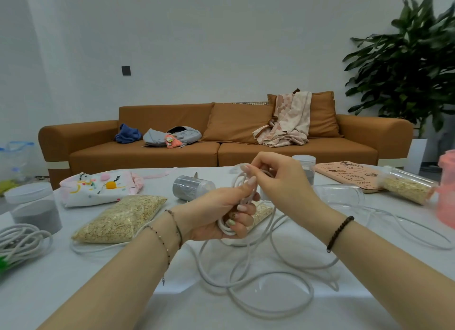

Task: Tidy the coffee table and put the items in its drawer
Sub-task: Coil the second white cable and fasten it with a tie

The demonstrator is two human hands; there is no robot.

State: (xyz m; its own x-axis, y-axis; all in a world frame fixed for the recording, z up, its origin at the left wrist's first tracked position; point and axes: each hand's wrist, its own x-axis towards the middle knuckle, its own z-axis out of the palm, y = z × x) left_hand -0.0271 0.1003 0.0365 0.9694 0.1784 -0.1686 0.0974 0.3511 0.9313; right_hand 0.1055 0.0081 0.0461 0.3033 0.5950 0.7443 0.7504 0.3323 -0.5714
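Observation:
A long white cable point(256, 290) sprawls in loose loops over the white coffee table point(103, 292). My left hand point(221, 214) grips a small bundle of its coils above the table, fingers curled round them. Just above, my right hand point(275, 179) pinches a strand of the same cable at the top of the bundle. Behind the hands lie a clear bag of oats point(120, 219) and a second, smaller oat bag point(264, 212), partly hidden by my left hand.
At the left edge sit another coiled white cable point(19, 243) and a grey-filled jar point(34, 211). A printed pouch point(98, 189), a tipped jar point(192, 188), an empty clear jar point(339, 194), an oat bottle point(406, 185), a pink board point(352, 174) and a pink container point(446, 194) crowd the back. A brown sofa point(221, 132) stands beyond.

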